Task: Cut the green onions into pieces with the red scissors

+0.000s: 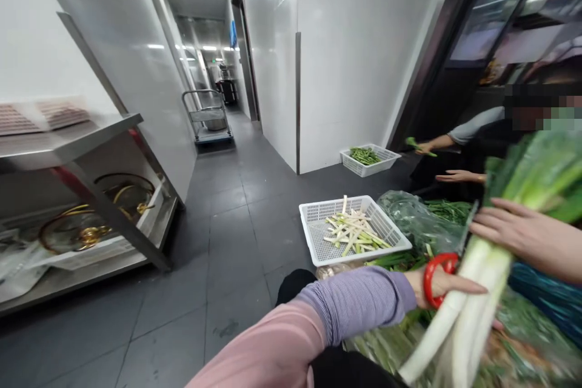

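Note:
From the lower middle, my left arm in a pink sleeve and striped purple cuff reaches right. My left hand (448, 285) is closed round the white stalks of a leek bunch (470, 315), thumb on top. Red-handled scissors (439, 279) sit on this same hand, their blades pointing up beside the stalks. Higher on the bunch, my right hand (513, 230) enters from the right edge, its fingers wrapped over the stalks. The broad green leaves (541, 163) rise towards the upper right. Beneath both hands lie bagged greens (531, 321), partly blurred.
A white basket (313, 242) of cut pale stalks stands on the floor, near a clear plastic bag (404, 218). Farther back is a basket (348, 163) of green pieces. A co-worker's hand (425, 147) holds a green vegetable. At left are a steel table (91, 139) and a trolley (207, 115).

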Tool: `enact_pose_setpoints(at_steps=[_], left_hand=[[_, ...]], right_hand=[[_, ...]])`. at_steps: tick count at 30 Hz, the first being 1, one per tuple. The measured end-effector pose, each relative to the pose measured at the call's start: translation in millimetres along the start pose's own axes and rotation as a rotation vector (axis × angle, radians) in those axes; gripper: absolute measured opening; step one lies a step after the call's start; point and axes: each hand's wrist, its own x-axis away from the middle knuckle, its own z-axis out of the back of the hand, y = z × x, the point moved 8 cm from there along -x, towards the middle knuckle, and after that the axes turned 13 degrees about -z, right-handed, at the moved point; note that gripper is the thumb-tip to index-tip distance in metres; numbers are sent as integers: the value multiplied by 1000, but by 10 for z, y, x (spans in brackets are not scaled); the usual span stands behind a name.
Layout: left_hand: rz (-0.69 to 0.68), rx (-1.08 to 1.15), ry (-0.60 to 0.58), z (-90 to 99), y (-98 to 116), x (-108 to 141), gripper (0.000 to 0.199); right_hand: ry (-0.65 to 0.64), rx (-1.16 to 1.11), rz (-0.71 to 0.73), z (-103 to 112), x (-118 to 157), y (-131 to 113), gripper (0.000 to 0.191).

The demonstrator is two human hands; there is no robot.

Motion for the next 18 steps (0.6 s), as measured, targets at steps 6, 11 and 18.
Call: enact_pose_setpoints(at_steps=[6,11,18], left_hand=[[-139,92,251,-303,-29,757,48],[-81,-45,270,-463,-15,980,51],[-158,-125,246,-500,64,925,57]], right_hand=[[-28,355,-252,22,392,-901,37],[453,83,-708,-164,994,-1079,51],[442,-1466,-1132,-1278,1782,-1496,77]])
